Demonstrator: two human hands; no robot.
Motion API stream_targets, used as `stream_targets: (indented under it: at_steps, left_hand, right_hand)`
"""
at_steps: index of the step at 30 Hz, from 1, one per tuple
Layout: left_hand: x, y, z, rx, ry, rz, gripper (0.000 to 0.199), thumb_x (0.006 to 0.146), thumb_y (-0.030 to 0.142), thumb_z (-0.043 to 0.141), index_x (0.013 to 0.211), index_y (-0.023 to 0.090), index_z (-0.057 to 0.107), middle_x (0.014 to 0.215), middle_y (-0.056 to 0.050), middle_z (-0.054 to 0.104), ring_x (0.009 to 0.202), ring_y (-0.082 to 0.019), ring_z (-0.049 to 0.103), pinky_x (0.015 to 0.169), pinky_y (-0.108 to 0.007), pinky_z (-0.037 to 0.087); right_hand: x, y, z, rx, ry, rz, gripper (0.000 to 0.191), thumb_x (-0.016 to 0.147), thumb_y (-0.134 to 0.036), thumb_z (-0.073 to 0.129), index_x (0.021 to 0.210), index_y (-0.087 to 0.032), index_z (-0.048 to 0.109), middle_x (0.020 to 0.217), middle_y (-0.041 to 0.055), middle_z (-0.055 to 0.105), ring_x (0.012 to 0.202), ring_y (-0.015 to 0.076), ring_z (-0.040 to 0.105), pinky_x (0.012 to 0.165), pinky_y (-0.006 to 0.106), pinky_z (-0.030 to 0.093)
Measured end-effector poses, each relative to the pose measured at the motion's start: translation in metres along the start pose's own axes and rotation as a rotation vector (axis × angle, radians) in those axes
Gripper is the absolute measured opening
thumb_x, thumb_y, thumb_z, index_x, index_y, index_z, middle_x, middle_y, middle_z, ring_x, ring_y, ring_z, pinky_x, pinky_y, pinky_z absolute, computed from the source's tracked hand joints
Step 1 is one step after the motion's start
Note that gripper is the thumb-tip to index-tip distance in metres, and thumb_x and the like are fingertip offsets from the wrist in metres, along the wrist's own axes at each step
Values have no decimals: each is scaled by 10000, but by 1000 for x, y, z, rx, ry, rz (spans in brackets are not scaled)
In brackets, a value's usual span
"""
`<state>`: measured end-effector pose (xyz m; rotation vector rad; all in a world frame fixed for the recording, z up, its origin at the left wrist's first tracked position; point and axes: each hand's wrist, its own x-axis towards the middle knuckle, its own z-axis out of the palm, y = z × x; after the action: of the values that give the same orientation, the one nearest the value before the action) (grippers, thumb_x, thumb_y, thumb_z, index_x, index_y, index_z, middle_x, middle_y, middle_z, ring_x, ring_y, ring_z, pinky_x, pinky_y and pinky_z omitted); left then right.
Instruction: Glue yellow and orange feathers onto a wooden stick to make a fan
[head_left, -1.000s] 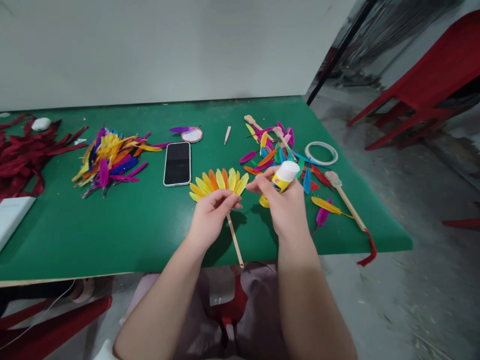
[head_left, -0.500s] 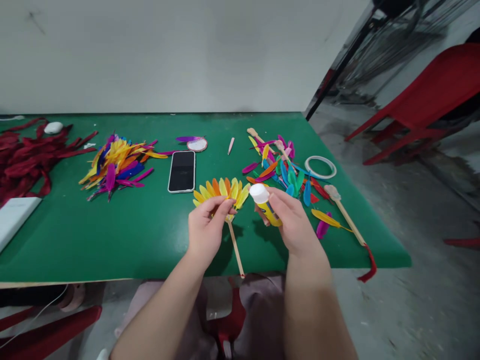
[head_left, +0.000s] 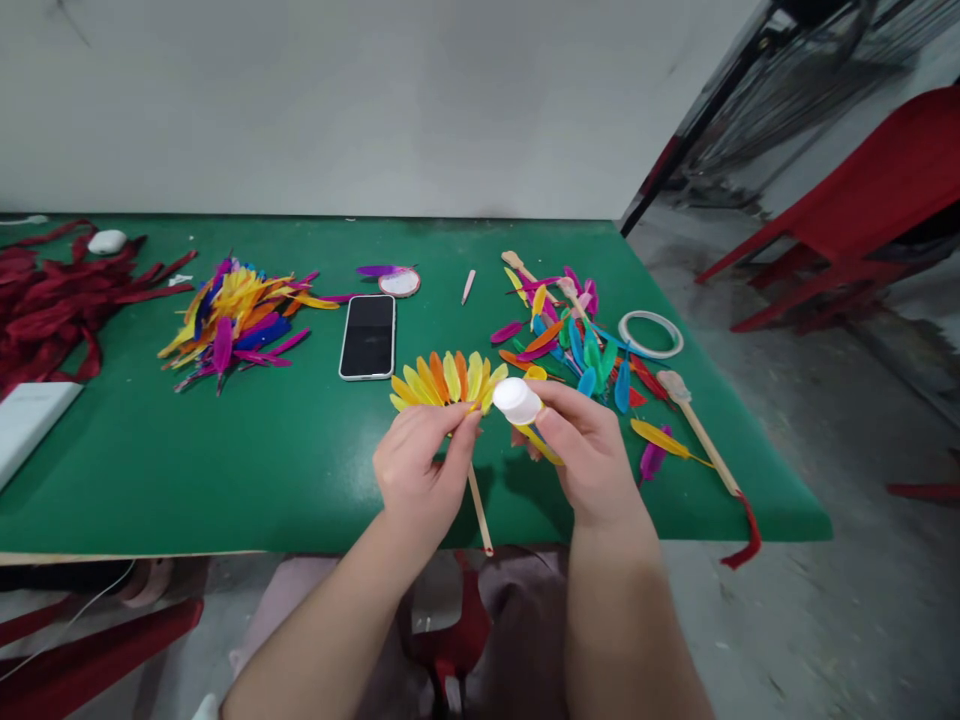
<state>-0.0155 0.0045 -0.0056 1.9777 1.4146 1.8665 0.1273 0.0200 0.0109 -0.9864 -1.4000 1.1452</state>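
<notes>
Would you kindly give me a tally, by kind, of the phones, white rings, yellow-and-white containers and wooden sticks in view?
Phone: 1
White ring: 1
Yellow-and-white container, in the right hand: 1
Wooden sticks: 4, one below the feather fan and three farther right
Total: 7

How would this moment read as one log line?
left hand: pinched at yellow-orange feather fan | right hand: holding white-capped yellow bottle | nearby: phone, feather pile
</notes>
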Motion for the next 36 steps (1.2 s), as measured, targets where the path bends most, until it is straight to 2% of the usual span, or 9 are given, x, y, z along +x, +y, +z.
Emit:
stream_targets:
  at_steps: [7, 17, 24, 32, 36]
  left_hand:
    - [1, 3, -3, -19, -31, -14, 60, 799, 140, 591, 783, 145, 648, 650, -9, 692, 605, -103, 634, 595, -216, 510]
    - [1, 5, -5, -35, -76, -40, 83, 815, 180, 576, 770, 158, 641, 660, -18, 692, 608, -110, 630, 591, -230, 508]
    - [2, 4, -6, -39, -98, 4, 91, 824, 172, 559, 788, 154, 641, 631, -14, 670, 592, -109, 603, 592, -235, 492]
    - [3, -2, -9, -9, -126, 136, 68, 803, 114, 571, 828, 127, 633, 635, -34, 651, 611, -123, 579, 599, -254, 473]
    - [3, -5, -11, -9, -134, 168, 97, 803, 120, 567, 868, 147, 633, 662, -27, 653, 622, -122, 581, 601, -251, 476]
  right_hand:
    - [-1, 3, -2, 4, 16, -22, 201, 770, -383, 617, 941, -320, 701, 762, -13, 646, 565, 98, 560, 427, 191, 450]
    - [-1, -4, 0, -44, 29, -38, 218, 717, -436, 645, 857, -286, 718, 796, 4, 711, 561, 133, 603, 421, 233, 470]
    - [-1, -3, 0, -42, 34, -28, 236, 719, -453, 633, 855, -281, 720, 786, 5, 713, 546, 134, 599, 395, 232, 456]
    - [-4, 3, -7, -37, -9, -51, 202, 776, -386, 596, 921, -306, 712, 793, -10, 703, 546, 115, 584, 429, 225, 458]
    - [-4, 3, -8, -53, -9, -41, 239, 769, -404, 599, 951, -297, 711, 770, -1, 697, 534, 123, 580, 429, 240, 459]
